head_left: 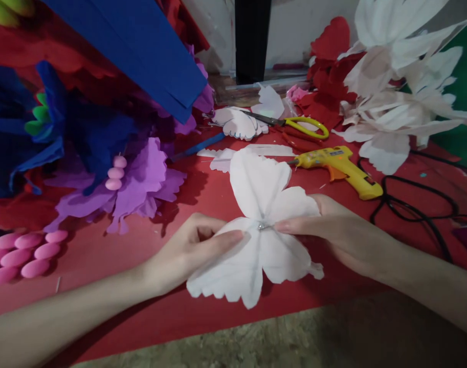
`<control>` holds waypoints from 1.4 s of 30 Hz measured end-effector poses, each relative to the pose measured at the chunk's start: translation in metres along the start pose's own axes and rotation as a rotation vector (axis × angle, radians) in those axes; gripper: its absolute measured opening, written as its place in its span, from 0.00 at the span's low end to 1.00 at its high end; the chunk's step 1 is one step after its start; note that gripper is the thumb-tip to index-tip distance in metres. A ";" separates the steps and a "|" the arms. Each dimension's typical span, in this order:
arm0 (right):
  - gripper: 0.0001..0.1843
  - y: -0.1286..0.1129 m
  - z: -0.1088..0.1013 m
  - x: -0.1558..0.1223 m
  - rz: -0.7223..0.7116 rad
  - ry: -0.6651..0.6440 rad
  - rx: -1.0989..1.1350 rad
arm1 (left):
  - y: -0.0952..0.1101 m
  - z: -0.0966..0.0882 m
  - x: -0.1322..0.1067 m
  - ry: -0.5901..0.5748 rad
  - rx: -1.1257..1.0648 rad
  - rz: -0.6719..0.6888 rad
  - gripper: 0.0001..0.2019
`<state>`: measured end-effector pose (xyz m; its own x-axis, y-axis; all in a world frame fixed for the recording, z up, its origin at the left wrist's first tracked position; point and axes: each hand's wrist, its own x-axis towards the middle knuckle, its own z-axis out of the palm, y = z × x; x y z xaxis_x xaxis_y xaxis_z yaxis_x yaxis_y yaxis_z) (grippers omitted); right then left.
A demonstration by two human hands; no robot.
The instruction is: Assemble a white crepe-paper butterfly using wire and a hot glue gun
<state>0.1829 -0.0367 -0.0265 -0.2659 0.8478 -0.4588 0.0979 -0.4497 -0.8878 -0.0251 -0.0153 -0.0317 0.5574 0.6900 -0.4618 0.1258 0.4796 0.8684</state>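
— Bare forearms (83, 312) come closest to the camera in the head view, one from each side. What are the hands gripping?

— Both are closed on one white paper piece with scalloped, petal-like lobes (252, 250). The left hand (189, 250) pinches its left lobe, thumb on top; the right hand (340, 230) holds the right side, thumb tip close to the small silvery centre (261, 226).

— And where is that piece?

— Above the glossy red tabletop (197, 191), near its front edge.

— What's on that surface?

— Beyond the piece, a yellow glue gun (338, 163) lies on its side, with yellow-handled scissors (281, 122) farther back. Pink oval pieces (47, 250) sit in rows at the left, near a ruffled purple paper flower (141, 179). A broad blue sheet (141, 51) slants overhead, and large white paper blooms (394, 112) crowd the right.

— The room?

— Pale wall (290, 41) behind, crossed by a black upright post (252, 41). Below the table edge shows a mottled, brownish floor (233, 342), dim toward the right.
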 end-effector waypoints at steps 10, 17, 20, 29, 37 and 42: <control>0.16 -0.004 0.008 -0.002 0.160 0.134 -0.020 | 0.002 0.003 0.002 -0.045 0.168 -0.018 0.12; 0.15 -0.003 0.005 -0.001 0.160 0.078 0.002 | 0.000 0.005 0.001 -0.066 0.181 0.013 0.13; 0.13 -0.003 0.004 -0.003 0.141 0.017 0.014 | 0.003 0.007 0.001 -0.012 0.177 0.081 0.11; 0.09 -0.003 0.006 -0.004 0.064 -0.023 -0.080 | -0.002 0.007 0.000 -0.029 0.186 0.113 0.11; 0.09 -0.005 0.008 -0.012 -0.011 -0.007 -0.093 | -0.001 0.008 0.002 -0.006 0.165 0.149 0.09; 0.06 -0.007 0.012 -0.016 -0.060 0.056 -0.050 | -0.004 0.007 0.004 0.016 0.108 0.151 0.08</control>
<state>0.1751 -0.0499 -0.0123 -0.2184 0.8881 -0.4044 0.1317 -0.3838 -0.9140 -0.0175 -0.0181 -0.0358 0.5636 0.7587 -0.3267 0.1299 0.3092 0.9421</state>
